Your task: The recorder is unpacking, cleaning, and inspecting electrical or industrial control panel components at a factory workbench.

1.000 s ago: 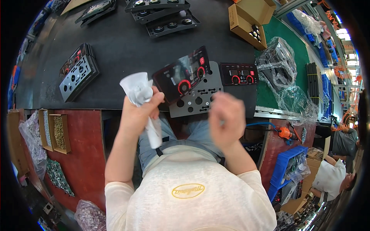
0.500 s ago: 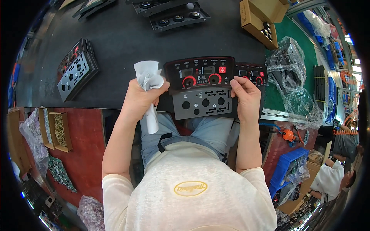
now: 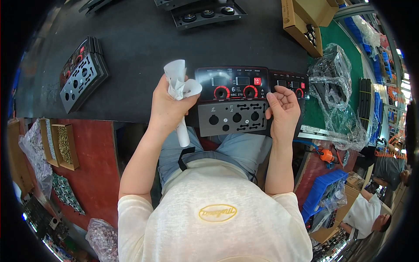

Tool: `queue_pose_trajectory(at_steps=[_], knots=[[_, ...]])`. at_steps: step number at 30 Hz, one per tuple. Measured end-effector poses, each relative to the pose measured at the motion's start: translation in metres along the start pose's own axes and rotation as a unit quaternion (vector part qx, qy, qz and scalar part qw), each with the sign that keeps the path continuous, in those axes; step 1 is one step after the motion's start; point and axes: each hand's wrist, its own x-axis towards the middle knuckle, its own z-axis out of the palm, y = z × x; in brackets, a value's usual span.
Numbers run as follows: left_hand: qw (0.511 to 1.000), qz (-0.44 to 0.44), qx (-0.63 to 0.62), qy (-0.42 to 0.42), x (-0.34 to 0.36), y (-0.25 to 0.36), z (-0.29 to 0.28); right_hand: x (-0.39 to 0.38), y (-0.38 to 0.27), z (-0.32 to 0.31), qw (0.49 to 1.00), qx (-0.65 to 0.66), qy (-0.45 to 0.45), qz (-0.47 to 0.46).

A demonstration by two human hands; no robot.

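Note:
Crumpled white paper [image 3: 176,81] is bunched in my left hand [image 3: 170,107], its rolled end hanging below the fist. To the right, at the table's near edge, lies a bent control panel [image 3: 231,81]. Its upper face is black with red dial rings and two small windows; its lower face is grey with round and slotted holes. My right hand [image 3: 284,107] hovers by the panel's right edge, fingers loosely curled and apart, holding nothing that I can see. A similar black panel [image 3: 286,78] lies partly behind that hand.
Similar panels [image 3: 85,76] are stacked at the left of the black table [image 3: 135,48]. Metal brackets with round black fittings [image 3: 209,16] lie at the back. A cardboard box [image 3: 301,26] stands back right, with plastic-wrapped parts [image 3: 329,74] on the green mat.
My right hand's fingers have come off the panel's right edge and loosened. My left hand, with the paper, has shifted slightly right. The whole view has moved a little.

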Motion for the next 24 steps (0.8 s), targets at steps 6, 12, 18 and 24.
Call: queue_pose_trajectory(at_steps=[6, 12, 18, 24], knots=[[1.000, -0.009, 0.011, -0.004, 0.0009, -0.0014, 0.0008, 0.0014, 0.0000, 0.0026, 0.999, -0.040, 0.014, 0.000], [0.999, -0.011, 0.035, -0.007, 0.0029, -0.0015, 0.0008, 0.0011, -0.0005, 0.0041, 0.998, -0.057, 0.020, 0.003], [0.999, -0.015, 0.045, -0.003, 0.0037, -0.0014, 0.0013, 0.0022, 0.0002, 0.0052, 0.998, -0.064, 0.021, 0.006], [0.999, -0.019, 0.035, -0.009, 0.0046, -0.0013, 0.0029, 0.0022, -0.0007, 0.0035, 0.998, -0.062, 0.021, 0.012]])
